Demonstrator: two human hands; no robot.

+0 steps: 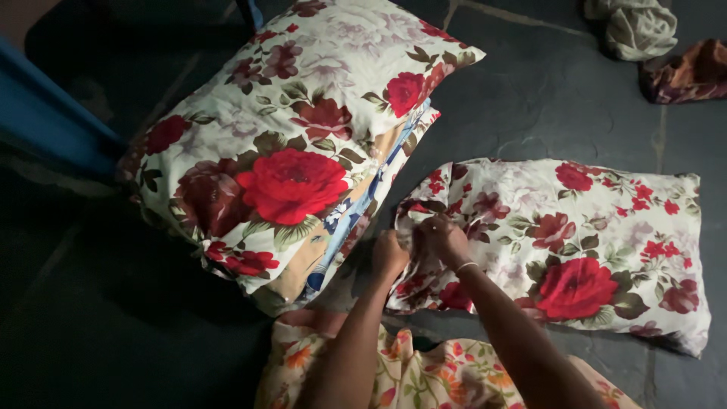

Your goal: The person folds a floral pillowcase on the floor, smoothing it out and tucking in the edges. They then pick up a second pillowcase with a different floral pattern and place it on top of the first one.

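A flatter pillow in a white cover with red roses [575, 242] lies on the dark stone floor at the right. My left hand [389, 254] and my right hand [443, 238] both pinch the bunched open end of its cover at the pillow's left edge. A thin bangle sits on my right wrist. A plumper pillow in the same rose cover [303, 129] lies to the left, its open end showing an inner blue and tan patterned pillow [356, 220].
Crumpled cloths lie at the top right: a pale one [636, 26] and a brown-red one [685, 72]. A blue edge of furniture [45, 113] runs along the left. My floral garment [424, 371] fills the bottom centre.
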